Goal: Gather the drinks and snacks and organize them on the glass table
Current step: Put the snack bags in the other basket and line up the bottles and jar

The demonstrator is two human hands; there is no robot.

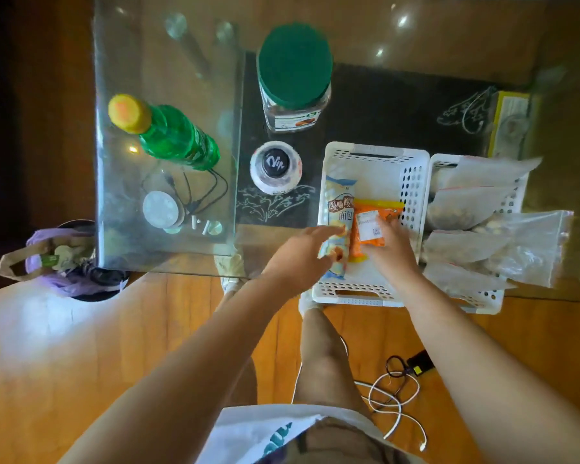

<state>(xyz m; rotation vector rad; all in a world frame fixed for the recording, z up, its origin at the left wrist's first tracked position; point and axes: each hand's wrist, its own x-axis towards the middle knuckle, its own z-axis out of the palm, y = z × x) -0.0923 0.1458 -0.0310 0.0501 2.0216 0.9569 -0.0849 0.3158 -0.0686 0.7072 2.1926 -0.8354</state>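
On the glass table [168, 55] stand a green bottle [171, 132] with a yellow cap, a clear jar [293, 82] with a green lid and a small white bottle [276, 167] with a black cap. A white basket [412, 182] near the front edge holds a blue-and-white bread packet [339, 205] and an orange snack packet [370, 222]. My left hand [298, 254] touches the bread packet's near end with its fingers stretched out. My right hand [390, 249] grips the orange packet from the near side.
A second white basket [482, 301] at the right holds several clear plastic bags [529, 246]. A yellow box [509, 118] lies at the far right. A bin [77, 262] with a purple liner and a paper bag stands left of the table. Cables [395, 393] lie on the wooden floor.
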